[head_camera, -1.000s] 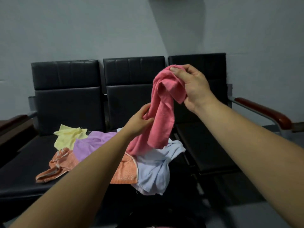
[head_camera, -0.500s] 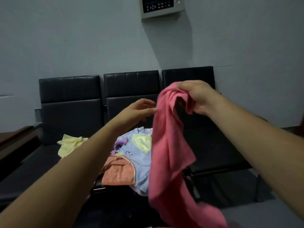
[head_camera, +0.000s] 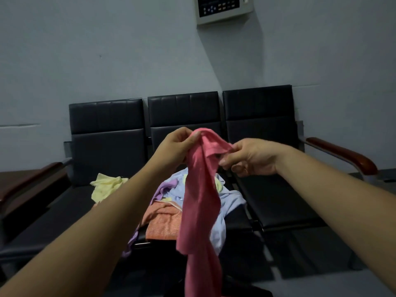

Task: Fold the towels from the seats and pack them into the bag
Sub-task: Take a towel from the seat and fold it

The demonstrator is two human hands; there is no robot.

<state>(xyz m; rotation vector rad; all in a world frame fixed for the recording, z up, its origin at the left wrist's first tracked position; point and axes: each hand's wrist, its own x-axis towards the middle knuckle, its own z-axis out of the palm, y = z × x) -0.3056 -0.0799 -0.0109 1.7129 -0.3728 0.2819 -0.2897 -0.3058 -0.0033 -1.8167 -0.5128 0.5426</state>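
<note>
My left hand [head_camera: 175, 144] pinches the bunched top edge of the pink towel [head_camera: 199, 202] at the centre of the frame. My right hand [head_camera: 250, 157] grips the same edge just beside it, fingers curled. The soft, matte cloth hangs in a long creased drape to the bottom edge. Behind it, on the middle of 3 padded black seats [head_camera: 278, 202], lies a crumpled heap: a nubby orange towel [head_camera: 162, 221], a light blue towel [head_camera: 229, 200] and a purple towel [head_camera: 162, 188]. A yellow towel [head_camera: 105, 185] lies apart at left.
</note>
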